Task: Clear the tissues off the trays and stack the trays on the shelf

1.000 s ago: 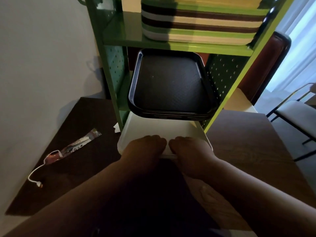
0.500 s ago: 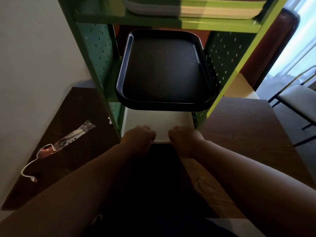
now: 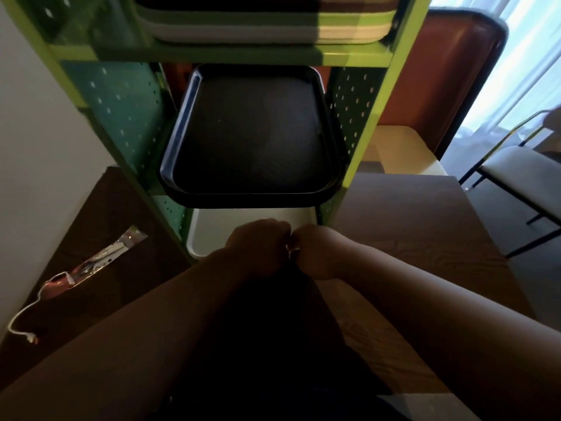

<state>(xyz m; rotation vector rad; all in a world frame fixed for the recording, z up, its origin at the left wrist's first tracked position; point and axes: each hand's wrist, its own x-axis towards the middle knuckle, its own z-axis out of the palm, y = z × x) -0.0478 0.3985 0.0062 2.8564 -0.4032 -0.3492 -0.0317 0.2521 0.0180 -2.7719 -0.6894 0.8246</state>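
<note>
Grip: my left hand [image 3: 258,246] and right hand [image 3: 314,252], both curled into fists, knuckles touching, closed over the near short edge of the white tray [image 3: 212,230].

White tray: flat on the lowest level of the green shelf [image 3: 368,129], most of it under the level above, only its near end showing. Long axis runs straight away from me into the shelf.

Black trays [image 3: 252,138]: a stack on the middle level, directly above the white tray, same heading, near end overhanging the shelf front.

Striped stack of trays [image 3: 267,24]: top level, mixed light, green and dark edges.

Table [image 3: 409,226]: dark wood, carries the shelf.

Clear packet [image 3: 100,262] with a white cable [image 3: 21,326]: on the table, left of the shelf.
</note>
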